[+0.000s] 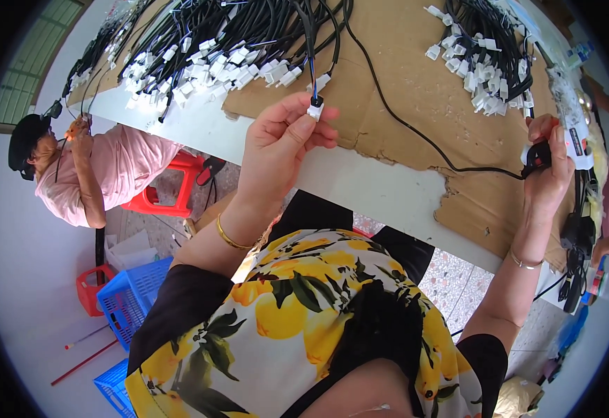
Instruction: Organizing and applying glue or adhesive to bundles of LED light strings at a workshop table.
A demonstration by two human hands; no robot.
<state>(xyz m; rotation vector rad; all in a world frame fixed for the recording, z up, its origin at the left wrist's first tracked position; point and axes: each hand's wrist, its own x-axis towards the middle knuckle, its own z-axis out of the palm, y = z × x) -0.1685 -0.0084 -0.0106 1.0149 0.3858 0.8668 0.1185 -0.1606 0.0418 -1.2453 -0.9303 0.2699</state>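
My left hand (pixel 280 143) pinches a small white connector (pixel 315 110) between thumb and fingers. Black cable (pixel 309 38) with thin coloured wires at its end runs up from that connector toward the far side of the table. Over at the right edge, my right hand (pixel 554 182) is closed around a black plug-like piece (pixel 537 157). A thin black cord (pixel 395 115) leads from this piece across the cardboard. Just beside those fingers is a white box-like device (pixel 579 148); whether they touch it I cannot tell.
A large heap of black cables with white connectors (pixel 214 66) covers the table's far left; another bundle (pixel 485 76) lies far right. Cardboard (pixel 405 83) overlies the white tabletop (pixel 395 198). A co-worker (pixel 95 167) sits at left by blue crates (pixel 133 292). Black adapters (pixel 577 233) hang at right.
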